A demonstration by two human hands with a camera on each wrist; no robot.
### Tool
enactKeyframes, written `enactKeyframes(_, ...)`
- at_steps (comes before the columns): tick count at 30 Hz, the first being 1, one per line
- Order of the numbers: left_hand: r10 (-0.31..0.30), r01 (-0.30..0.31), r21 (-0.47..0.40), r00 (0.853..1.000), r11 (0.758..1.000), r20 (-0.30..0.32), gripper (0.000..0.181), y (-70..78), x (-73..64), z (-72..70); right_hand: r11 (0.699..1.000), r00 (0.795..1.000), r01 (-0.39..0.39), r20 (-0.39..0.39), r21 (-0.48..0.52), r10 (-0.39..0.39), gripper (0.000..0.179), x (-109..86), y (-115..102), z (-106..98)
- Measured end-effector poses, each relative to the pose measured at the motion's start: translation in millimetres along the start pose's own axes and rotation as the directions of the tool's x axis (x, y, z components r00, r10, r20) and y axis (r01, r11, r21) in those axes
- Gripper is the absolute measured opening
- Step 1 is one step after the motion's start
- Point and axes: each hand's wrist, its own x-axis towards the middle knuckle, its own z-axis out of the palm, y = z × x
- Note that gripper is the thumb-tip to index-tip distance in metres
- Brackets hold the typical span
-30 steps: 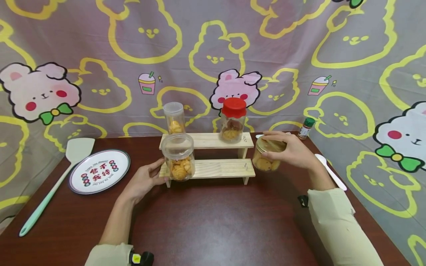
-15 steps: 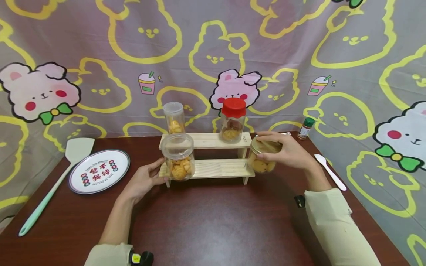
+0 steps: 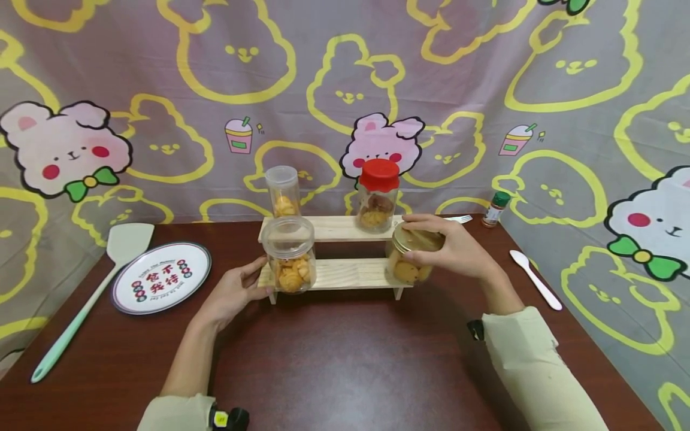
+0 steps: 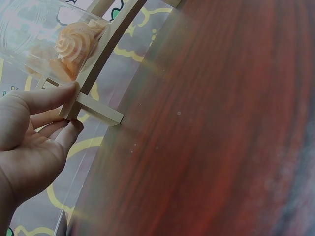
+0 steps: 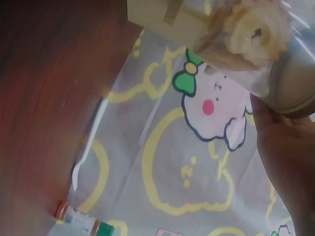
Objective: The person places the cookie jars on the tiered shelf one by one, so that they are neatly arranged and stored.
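My right hand [image 3: 455, 248] grips a jar of cookies [image 3: 405, 270] from above by its gold lid, at the right end of the lower board of a two-tier wooden rack [image 3: 345, 274]. Whether the jar's base touches the board cannot be told. My left hand [image 4: 37, 132] pinches the left end of that board, thumb above and fingers below. Just beside it, a clear jar [image 3: 291, 270] of swirled cookies stands on the lower tier. On the upper tier are a slim clear canister [image 3: 283, 194] at left and a red-lidded jar [image 3: 379, 176] at right.
A white plate [image 3: 162, 305] with red characters and a pale green spatula [image 3: 81, 314] lie at the left. Rightward are a green-capped seasoning bottle [image 3: 495, 209], a white plastic utensil [image 3: 535, 280] and a fork [image 3: 459, 219]. A patterned cloth [image 3: 345, 66] hangs behind the table.
My right hand has carried the gold-lidded jar leftward, from beside the rack to over the lower board's right end. The left hand has stayed in place.
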Motion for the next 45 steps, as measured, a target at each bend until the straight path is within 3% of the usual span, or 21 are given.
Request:
enactKeyframes(21, 0.004, -0.004, -0.014, 1.000, 1.000, 0.003, 0.080, -0.6, -0.5, 0.2, 0.995, 0.993, 0.101, -0.053, -0.004, -0.101, 0.052, 12.4, -6, 32)
enactKeyframes(45, 0.001, -0.001, 0.019, 1.000, 1.000, -0.001, 0.080, 0.5, -0.7, -0.7, 0.987, 0.986, 0.156, -0.047, -0.033, -0.157, 0.053, 21.8, -11, 50)
